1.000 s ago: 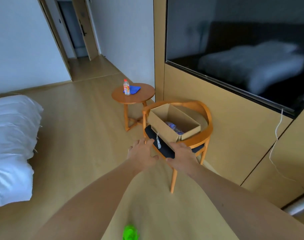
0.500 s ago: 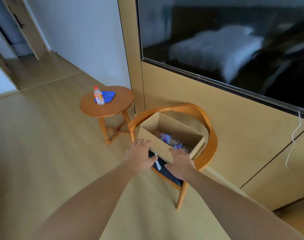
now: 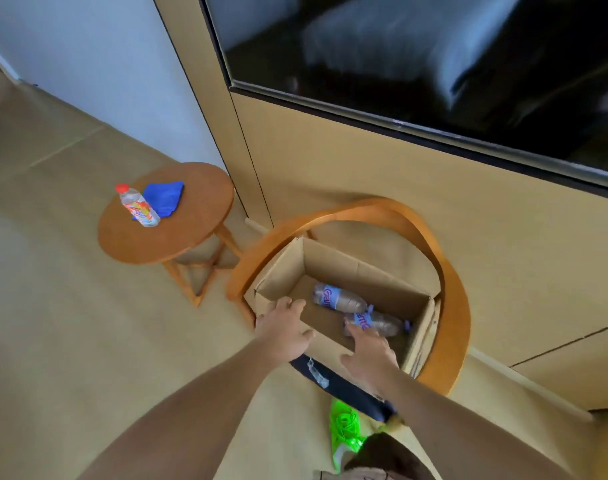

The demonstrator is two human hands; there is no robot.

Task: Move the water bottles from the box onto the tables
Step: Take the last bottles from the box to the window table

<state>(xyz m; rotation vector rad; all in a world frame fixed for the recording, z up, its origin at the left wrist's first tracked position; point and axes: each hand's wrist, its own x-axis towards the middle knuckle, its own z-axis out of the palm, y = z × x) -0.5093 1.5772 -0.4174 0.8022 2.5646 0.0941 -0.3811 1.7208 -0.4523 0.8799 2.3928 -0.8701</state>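
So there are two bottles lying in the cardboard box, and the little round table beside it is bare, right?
Not bare. In the head view the round table already holds a red-capped bottle and a blue cloth. Two bottles do lie in the cardboard box.

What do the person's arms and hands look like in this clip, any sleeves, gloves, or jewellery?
Both arms are bare as far up as the frame shows, with no sleeve in view. The left hand and the right hand are ungloved, and no watch, bracelet or ring shows on the visible sides. The fingers look natural, with no tape or markings.
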